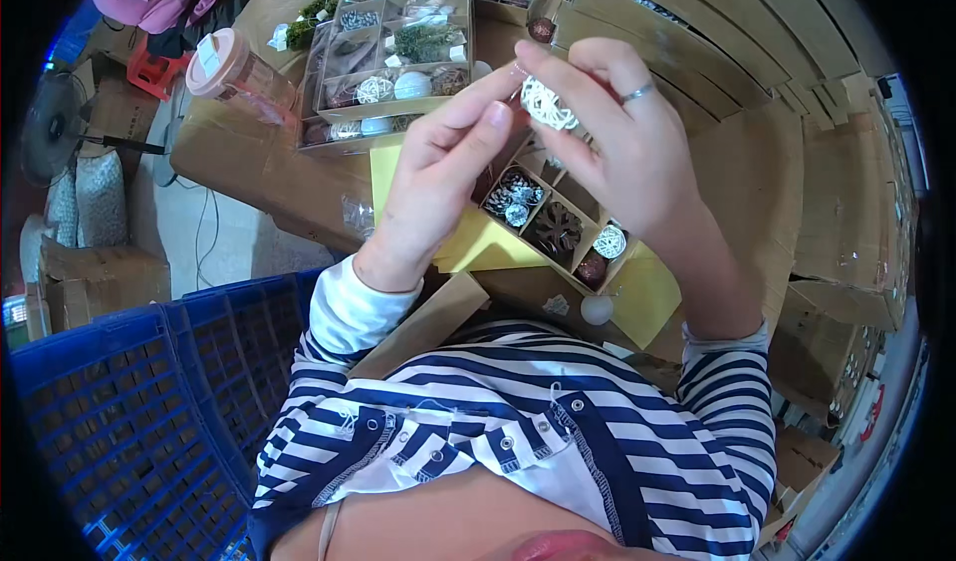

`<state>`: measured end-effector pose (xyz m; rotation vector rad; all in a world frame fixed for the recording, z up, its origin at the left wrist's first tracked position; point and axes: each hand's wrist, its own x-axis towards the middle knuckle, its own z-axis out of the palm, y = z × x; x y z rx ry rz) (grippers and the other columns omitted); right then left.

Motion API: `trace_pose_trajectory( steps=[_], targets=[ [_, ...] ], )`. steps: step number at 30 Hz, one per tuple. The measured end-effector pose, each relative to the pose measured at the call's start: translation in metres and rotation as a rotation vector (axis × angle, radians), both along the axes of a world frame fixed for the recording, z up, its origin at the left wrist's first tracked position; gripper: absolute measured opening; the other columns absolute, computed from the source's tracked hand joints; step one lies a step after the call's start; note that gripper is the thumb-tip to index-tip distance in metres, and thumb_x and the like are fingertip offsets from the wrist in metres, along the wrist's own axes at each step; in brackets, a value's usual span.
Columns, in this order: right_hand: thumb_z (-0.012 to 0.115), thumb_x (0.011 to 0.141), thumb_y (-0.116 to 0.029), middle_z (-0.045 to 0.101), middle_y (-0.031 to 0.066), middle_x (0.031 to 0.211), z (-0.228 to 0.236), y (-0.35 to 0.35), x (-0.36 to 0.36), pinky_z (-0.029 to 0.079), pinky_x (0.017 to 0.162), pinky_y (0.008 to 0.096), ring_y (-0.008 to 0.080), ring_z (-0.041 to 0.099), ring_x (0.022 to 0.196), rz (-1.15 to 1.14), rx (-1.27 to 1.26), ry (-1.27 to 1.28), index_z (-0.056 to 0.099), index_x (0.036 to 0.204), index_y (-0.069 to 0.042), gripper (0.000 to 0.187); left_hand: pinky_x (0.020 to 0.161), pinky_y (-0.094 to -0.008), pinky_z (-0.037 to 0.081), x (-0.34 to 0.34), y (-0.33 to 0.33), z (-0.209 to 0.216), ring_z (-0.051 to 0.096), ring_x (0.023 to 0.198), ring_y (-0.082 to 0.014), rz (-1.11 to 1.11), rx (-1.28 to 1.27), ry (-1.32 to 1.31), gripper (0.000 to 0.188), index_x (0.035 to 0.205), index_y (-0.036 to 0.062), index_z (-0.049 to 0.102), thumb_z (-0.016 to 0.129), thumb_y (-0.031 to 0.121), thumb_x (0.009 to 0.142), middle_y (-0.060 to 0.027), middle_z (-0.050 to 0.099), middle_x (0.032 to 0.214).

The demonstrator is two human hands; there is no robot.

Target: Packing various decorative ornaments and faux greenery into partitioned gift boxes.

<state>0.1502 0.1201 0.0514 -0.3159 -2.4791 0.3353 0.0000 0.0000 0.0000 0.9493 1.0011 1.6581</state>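
Right hand (637, 128) is closed round a white woven ball (547, 103), held above a compartmented box (576, 195); the white label (207, 53) on a pink-lidded cup (264, 88) cannot be read. Left hand (433, 163) is bent in beside the ball, its grip impossible to tell. The box's far part is hidden by the hands; stacked ornament boxes (363, 113) are set beyond.

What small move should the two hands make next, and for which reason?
I would probably lower the white woven ball toward the divided tray: the right hand holds it above that tray, with the left hand close beside it, and a similar white ball already lies in a compartment.
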Motion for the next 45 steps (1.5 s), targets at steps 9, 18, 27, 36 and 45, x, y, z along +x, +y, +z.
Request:
trace_pose_trajectory(
  steps=[9, 18, 27, 36, 45],
  targets=[
    [0.083, 0.079, -0.015, 0.059, 0.0067, 0.11, -0.002, 0.02, -0.013, 0.052, 0.069, 0.0291, 0.0179, 0.062, 0.082, 0.101, -0.29, 0.111, 0.066, 0.119, -0.009, 0.044, 0.12, -0.04, 0.029, -0.016, -0.013, 0.016, 0.044, 0.142, -0.0271, 0.031, 0.247, 0.038, 0.063, 0.159, 0.0044, 0.018, 0.045, 0.029, 0.108, -0.0226, 0.047, 0.151],
    [0.087, 0.075, -0.012, 0.058, 0.0027, 0.099, -0.019, 0.036, -0.004, 0.042, 0.065, 0.0255, 0.0119, 0.05, 0.076, 0.02, -0.35, 0.089, 0.065, 0.114, -0.005, 0.045, 0.081, -0.0315, 0.054, -0.023, -0.024, -0.001, 0.069, 0.091, -0.0235, -0.066, -0.124, 0.933, 0.019, 0.108, -0.0014, 0.071, 0.062, 0.013, 0.099, -0.0124, 0.071, 0.111],
    [0.08, 0.084, -0.018, 0.057, 0.0047, 0.093, -0.042, 0.055, 0.002, 0.044, 0.067, 0.027, 0.0125, 0.053, 0.079, 0.004, -0.52, -0.096, 0.064, 0.108, -0.001, 0.033, 0.078, -0.0348, 0.058, -0.027, -0.036, -0.027, 0.071, 0.091, -0.028, 0.057, -0.047, 1.156, 0.029, 0.117, 0.008, 0.068, 0.071, 0.019, 0.091, -0.0091, 0.069, 0.117],
    [0.077, 0.086, -0.017, 0.059, 0.0082, 0.099, -0.057, 0.073, -0.015, 0.048, 0.074, 0.0311, 0.0194, 0.058, 0.088, 0.104, -0.386, -0.268, 0.062, 0.113, -0.001, 0.035, 0.073, -0.0349, 0.057, -0.024, -0.036, -0.033, 0.071, 0.086, -0.0265, 0.057, -0.055, 1.3, 0.029, 0.114, 0.0103, 0.069, 0.07, 0.026, 0.09, -0.0066, 0.071, 0.106],
    [0.081, 0.082, -0.023, 0.062, 0.0113, 0.102, -0.056, 0.058, -0.03, 0.051, 0.08, 0.0363, 0.0282, 0.062, 0.094, 0.158, -0.325, -0.314, 0.063, 0.112, -0.004, 0.04, 0.071, -0.0367, 0.057, -0.021, -0.037, -0.029, 0.071, 0.083, -0.0261, 0.032, -0.069, 1.286, 0.026, 0.112, 0.012, 0.07, 0.069, 0.027, 0.091, -0.005, 0.071, 0.102]
  ],
)
